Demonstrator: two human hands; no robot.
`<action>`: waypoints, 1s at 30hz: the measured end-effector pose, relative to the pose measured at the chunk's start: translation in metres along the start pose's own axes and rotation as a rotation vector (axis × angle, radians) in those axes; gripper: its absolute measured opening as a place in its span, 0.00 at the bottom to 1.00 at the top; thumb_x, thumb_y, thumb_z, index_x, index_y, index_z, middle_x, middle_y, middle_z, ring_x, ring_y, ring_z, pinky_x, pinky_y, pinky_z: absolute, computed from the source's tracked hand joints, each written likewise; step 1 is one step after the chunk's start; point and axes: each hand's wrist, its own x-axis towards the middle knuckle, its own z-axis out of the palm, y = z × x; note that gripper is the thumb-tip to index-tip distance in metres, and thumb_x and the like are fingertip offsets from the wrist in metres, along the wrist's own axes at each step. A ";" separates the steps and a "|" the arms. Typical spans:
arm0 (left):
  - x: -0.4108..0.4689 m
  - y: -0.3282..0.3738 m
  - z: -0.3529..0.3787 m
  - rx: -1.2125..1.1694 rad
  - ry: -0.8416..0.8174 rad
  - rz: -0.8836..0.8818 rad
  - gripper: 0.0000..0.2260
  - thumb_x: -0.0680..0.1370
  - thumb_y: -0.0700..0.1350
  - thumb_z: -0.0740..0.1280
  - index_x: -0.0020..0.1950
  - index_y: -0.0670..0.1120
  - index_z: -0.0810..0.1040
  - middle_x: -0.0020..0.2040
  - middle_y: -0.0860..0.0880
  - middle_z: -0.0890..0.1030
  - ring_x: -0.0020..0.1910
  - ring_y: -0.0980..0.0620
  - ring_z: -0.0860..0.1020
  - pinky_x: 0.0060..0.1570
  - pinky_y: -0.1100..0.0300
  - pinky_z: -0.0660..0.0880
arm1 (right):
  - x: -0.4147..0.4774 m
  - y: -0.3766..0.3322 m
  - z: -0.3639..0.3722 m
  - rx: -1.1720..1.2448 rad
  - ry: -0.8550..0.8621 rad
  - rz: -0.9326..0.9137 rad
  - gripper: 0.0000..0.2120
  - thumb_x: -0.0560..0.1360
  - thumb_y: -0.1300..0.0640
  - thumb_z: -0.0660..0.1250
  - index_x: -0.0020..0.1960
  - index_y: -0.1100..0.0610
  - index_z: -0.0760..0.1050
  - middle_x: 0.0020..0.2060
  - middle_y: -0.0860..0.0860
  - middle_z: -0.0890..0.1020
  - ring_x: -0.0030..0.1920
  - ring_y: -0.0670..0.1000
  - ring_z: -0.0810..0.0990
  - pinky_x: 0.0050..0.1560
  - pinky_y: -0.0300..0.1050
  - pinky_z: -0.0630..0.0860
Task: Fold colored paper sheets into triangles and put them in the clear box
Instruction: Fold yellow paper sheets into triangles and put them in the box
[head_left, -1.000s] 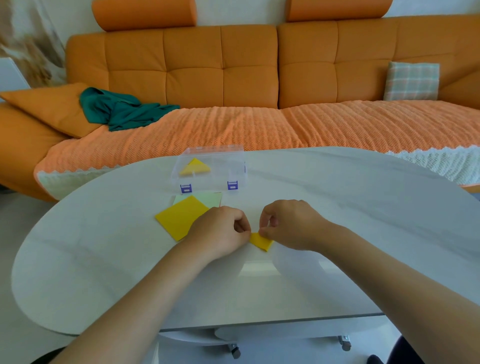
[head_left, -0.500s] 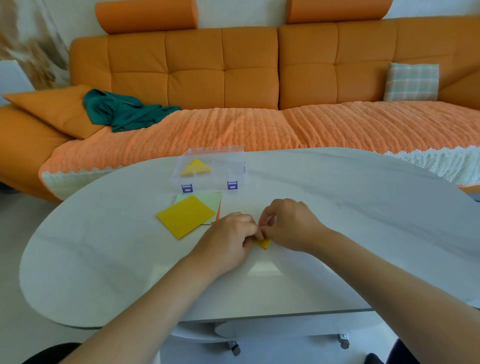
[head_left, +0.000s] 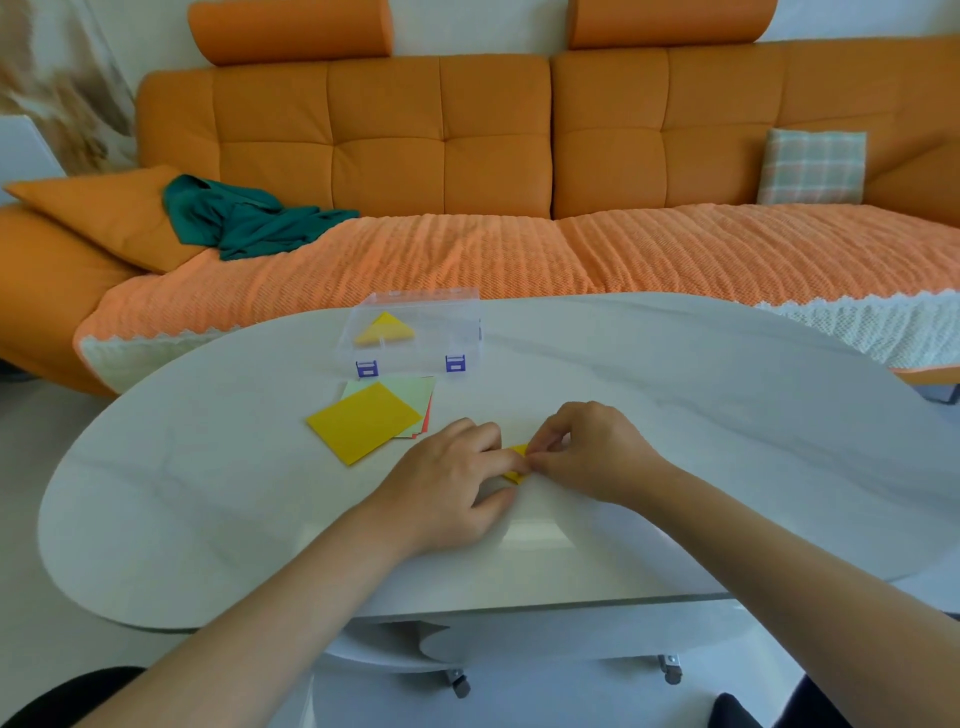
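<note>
A small folded yellow paper (head_left: 518, 451) lies on the white table (head_left: 727, 441) between my hands, mostly hidden by them. My left hand (head_left: 452, 483) presses on its left side with fingers laid over it. My right hand (head_left: 587, 452) pinches its right edge with curled fingers. Behind them lies a stack of flat sheets: a yellow sheet (head_left: 363, 421) on top, a pale green sheet (head_left: 415, 389) and a red sheet (head_left: 427, 418) peeking out below. Farther back stands the clear box (head_left: 415, 306) with purple latches, holding one yellow triangle (head_left: 384, 330).
An orange sofa (head_left: 467, 156) with a ribbed orange cover runs behind the table. A green cloth (head_left: 244, 218) and a checked cushion (head_left: 813, 166) lie on it. The table's front edge (head_left: 519, 608) is close to me, with castors below.
Both hands have drawn together over the small yellow paper, covering more of it. My left hand has slid right, clearing the sheet stack. The view shifted slightly.
</note>
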 end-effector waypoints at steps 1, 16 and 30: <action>0.000 0.001 0.000 -0.002 -0.012 -0.004 0.15 0.76 0.54 0.60 0.58 0.55 0.81 0.43 0.53 0.71 0.44 0.53 0.69 0.43 0.61 0.64 | 0.001 -0.001 -0.001 0.030 -0.026 0.036 0.04 0.70 0.46 0.75 0.41 0.45 0.84 0.39 0.42 0.82 0.43 0.42 0.79 0.46 0.40 0.77; -0.003 0.000 0.004 0.042 -0.045 -0.028 0.15 0.76 0.58 0.59 0.58 0.57 0.79 0.56 0.58 0.74 0.50 0.53 0.68 0.49 0.55 0.73 | 0.027 0.010 -0.019 -0.040 -0.003 0.186 0.02 0.70 0.51 0.74 0.41 0.45 0.86 0.39 0.41 0.85 0.44 0.45 0.81 0.47 0.45 0.81; 0.002 0.007 0.008 0.085 -0.027 -0.073 0.21 0.76 0.62 0.56 0.66 0.60 0.75 0.57 0.57 0.74 0.52 0.53 0.69 0.45 0.57 0.74 | -0.004 0.025 0.000 -0.340 0.144 -0.531 0.13 0.69 0.59 0.65 0.44 0.47 0.86 0.48 0.43 0.84 0.43 0.50 0.78 0.42 0.46 0.72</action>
